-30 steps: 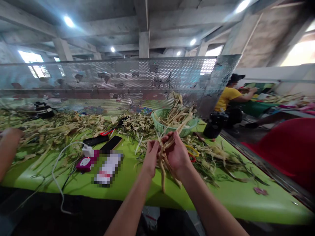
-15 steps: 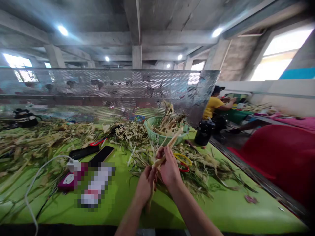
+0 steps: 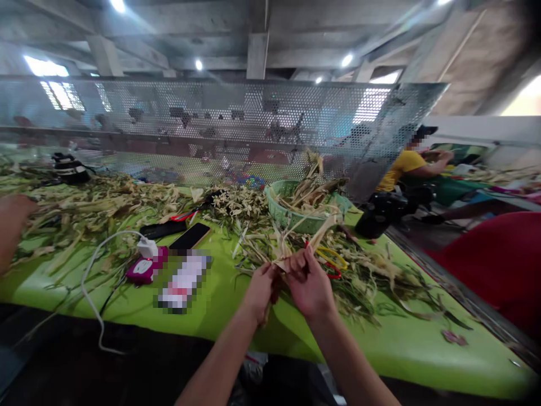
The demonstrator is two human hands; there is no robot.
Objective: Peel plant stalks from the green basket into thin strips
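Note:
Pale dried husk strips (image 3: 284, 248) run between my two hands above the green tabletop and fan upward past the fingers. My left hand (image 3: 258, 293) is closed in a pinch around their lower part. Close beside it on the right, my right hand (image 3: 311, 285) has thumb and fingers pressed together on the same husk. Just beyond, a green plastic basket (image 3: 291, 220) holds more dried husks. Yellow-handled scissors or a similar looped tool (image 3: 333, 258), partly covered, lies by my right hand on loose green and tan strips (image 3: 359, 287).
At left lie a dark phone (image 3: 190, 239), a magenta power block (image 3: 146, 269) with a white charger and cable, and a blurred packet (image 3: 185, 282). Another person's hand (image 3: 14, 217) reaches over the husk heap. A perforated metal screen (image 3: 203, 124) stands behind; a red chair (image 3: 499, 270) is at right.
The view has tilted down and shifted left. My hands have drawn to the same height, and the husk now spreads upward between them. Another person's hand has appeared at the left edge.

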